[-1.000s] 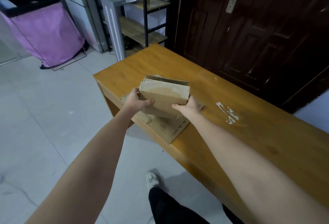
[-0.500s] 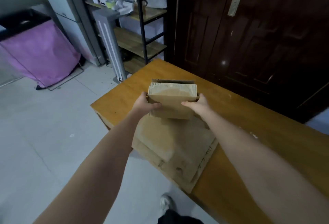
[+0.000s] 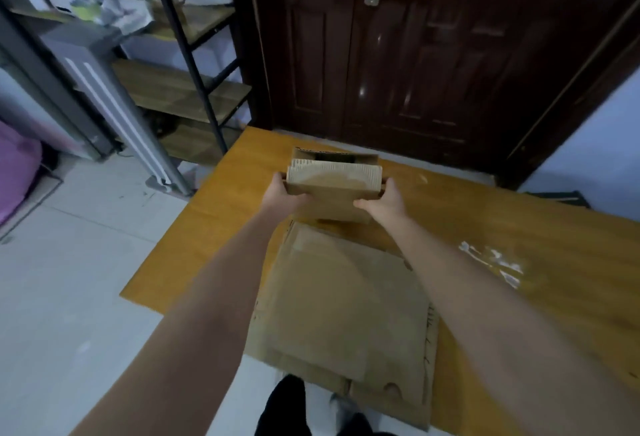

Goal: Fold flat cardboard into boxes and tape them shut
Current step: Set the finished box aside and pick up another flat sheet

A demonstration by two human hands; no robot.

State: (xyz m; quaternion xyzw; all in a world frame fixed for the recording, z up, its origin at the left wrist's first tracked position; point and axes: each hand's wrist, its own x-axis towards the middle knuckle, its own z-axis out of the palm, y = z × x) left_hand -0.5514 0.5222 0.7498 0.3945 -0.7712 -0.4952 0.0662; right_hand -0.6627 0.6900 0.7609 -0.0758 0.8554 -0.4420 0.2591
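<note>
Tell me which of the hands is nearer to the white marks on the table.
Right. The right hand grips the box on the side toward the white marks; the left hand grips the far side.

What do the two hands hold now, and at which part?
Both hold the half-folded cardboard box: the left hand grips its left side, the right hand its right side.

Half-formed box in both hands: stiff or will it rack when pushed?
The box is probably light: the left hand and right hand hold it by its sides alone. Corrugated walls look stiff, but its open, untaped top likely lets it rack or collapse if squeezed.
</note>
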